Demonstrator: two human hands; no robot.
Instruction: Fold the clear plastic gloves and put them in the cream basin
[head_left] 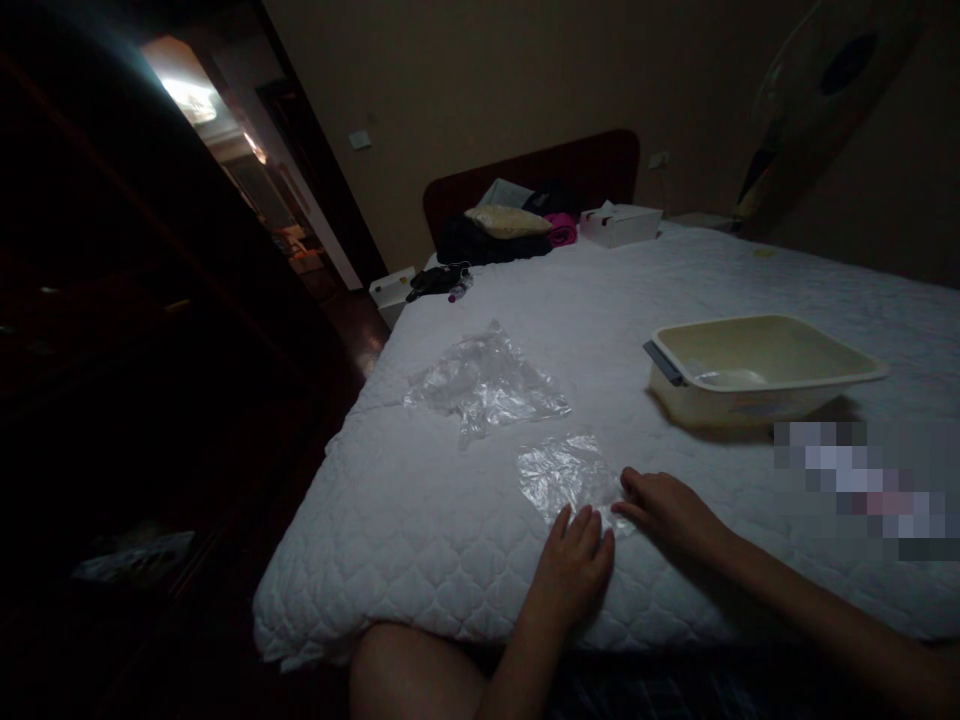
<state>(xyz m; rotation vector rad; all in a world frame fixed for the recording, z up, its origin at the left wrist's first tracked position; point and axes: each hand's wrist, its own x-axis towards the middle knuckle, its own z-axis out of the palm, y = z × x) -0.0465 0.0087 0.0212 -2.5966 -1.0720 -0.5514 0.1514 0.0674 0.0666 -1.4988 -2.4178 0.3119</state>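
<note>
A small clear plastic bag lies flat on the white quilted mattress near its front edge. My left hand rests palm down with fingers stretched out, fingertips touching the bag's near edge. My right hand lies with fingers curled, its fingertips pinching or pressing the bag's right edge. A larger crumpled heap of clear plastic bags sits farther up the mattress to the left.
A cream plastic basin stands on the mattress at the right. Clothes, a pillow and a white tissue box lie by the dark headboard. The room to the left is dark, with a lit doorway beyond.
</note>
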